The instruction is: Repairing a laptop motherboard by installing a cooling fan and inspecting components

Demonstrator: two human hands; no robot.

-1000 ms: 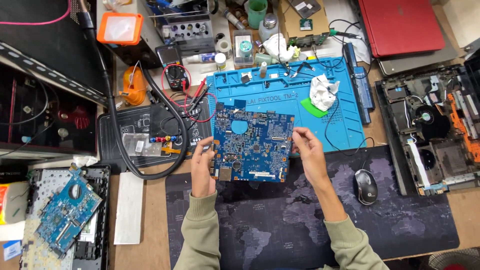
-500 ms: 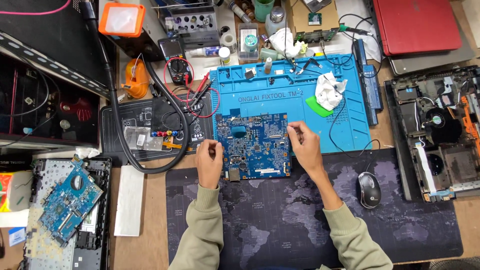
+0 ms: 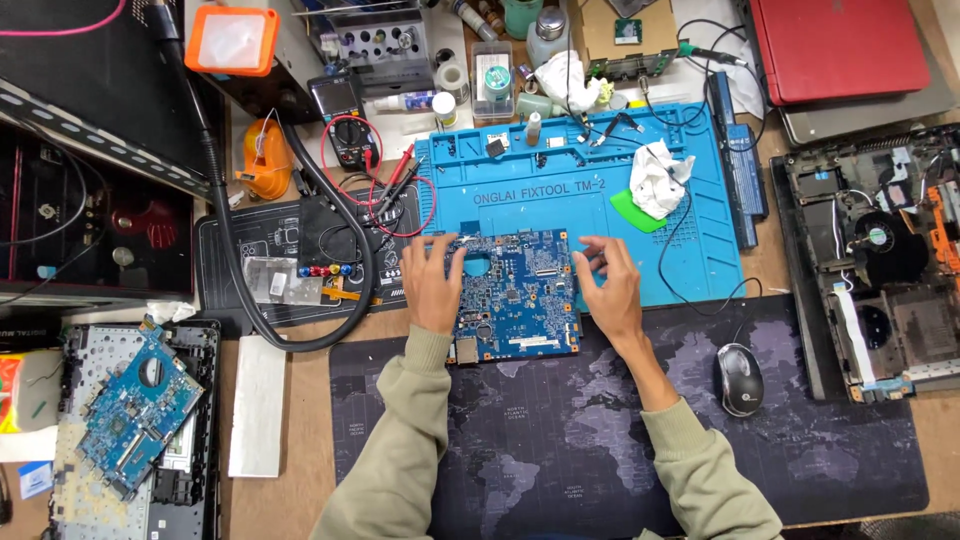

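The blue circuit board (image 3: 515,295) lies flat in front of you, half on the blue silicone work mat (image 3: 560,200) and half on the dark desk mat (image 3: 560,440) printed with a world map. Your left hand (image 3: 432,285) rests on the board's left edge, fingers spread and laid flat over it; your right hand (image 3: 608,285) rests at its right edge, fingers likewise spread and pointing toward 12 o'clock. Neither of your hands pinches or lifts the board; it sits between them.

On the blue mat, at about 1 o'clock from the board, a crumpled white cloth (image 3: 658,178) lies on top of a green plastic pick (image 3: 636,210). At 11 o'clock a multimeter (image 3: 350,140) stands with its red leads looping across the counter. At 9 o'clock a thick black hose (image 3: 300,335) curves around a black mat. At 3 o'clock, on the desk mat, sits a computer mouse (image 3: 741,378), and beyond it an opened laptop chassis (image 3: 880,270) showing its fans. A red laptop (image 3: 840,45) lies at 2 o'clock near the far edge. At 8 o'clock a second blue board (image 3: 130,410) rests tilted on a laptop keyboard frame (image 3: 190,470).
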